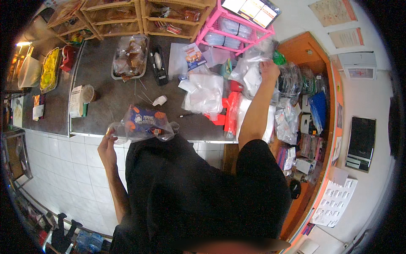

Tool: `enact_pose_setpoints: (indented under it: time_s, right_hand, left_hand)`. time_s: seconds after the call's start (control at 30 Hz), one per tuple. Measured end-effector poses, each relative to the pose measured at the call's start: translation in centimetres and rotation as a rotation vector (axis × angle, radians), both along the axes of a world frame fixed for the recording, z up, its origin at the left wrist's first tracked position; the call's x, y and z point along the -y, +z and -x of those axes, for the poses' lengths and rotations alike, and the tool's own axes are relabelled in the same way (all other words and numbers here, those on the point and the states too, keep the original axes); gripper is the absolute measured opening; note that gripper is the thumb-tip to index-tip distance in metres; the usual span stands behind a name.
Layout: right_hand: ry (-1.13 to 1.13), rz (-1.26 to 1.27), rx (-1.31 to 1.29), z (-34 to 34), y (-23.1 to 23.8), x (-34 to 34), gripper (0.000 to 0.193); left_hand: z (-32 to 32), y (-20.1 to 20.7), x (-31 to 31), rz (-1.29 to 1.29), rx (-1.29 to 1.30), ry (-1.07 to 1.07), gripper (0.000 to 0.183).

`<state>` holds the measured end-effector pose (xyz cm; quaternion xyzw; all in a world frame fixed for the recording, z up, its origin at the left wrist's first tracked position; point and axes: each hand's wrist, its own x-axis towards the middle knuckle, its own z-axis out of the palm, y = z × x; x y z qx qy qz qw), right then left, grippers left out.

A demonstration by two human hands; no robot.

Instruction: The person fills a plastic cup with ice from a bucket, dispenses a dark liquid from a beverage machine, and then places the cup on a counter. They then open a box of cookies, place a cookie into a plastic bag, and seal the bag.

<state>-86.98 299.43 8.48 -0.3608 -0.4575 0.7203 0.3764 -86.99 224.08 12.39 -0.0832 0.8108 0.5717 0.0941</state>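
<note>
A clear plastic bag (146,123) with a blue and orange printed pack inside sits at the counter's front edge, against my body. My left hand (108,143) pinches the bag's left end, its fingers closed on the plastic. My right arm stretches far to the right, over the cluttered end of the counter. There my right hand (269,71) has its bent fingers closed on a clear plastic bag (252,72) in a loose heap beside the pink rack (241,31). The plastic partly hides those fingertips. White bags (205,91) lie stacked to the left of that arm.
On the dark counter (101,116) stand a tray of brown packets (131,55), a black tape dispenser (158,63) and a lidded cup (88,93). Tan drawer racks (177,17) line the back. An orange-edged shelf (315,55) crammed with packaging stands at the right.
</note>
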Motion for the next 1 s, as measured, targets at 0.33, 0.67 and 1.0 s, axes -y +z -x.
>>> enact_pose_setpoints:
  time_s: [0.33,0.67,1.0]
  right_hand:
    - [0.783,-0.728,0.039,-1.6,8.4,41.1,0.036]
    - [1.785,-1.191,0.236,0.3,-4.7,53.2,0.05]
    - [1.977,-1.335,0.338,4.8,-2.4,53.1,0.026]
  left_hand:
    - [2.0,0.5,-2.5,-0.344,-0.002,-0.044,0.044]
    - [1.7,0.9,-2.1,-0.123,-0.059,-0.13,0.051]
    - [1.7,2.5,-0.8,0.045,-0.054,-0.16,0.045]
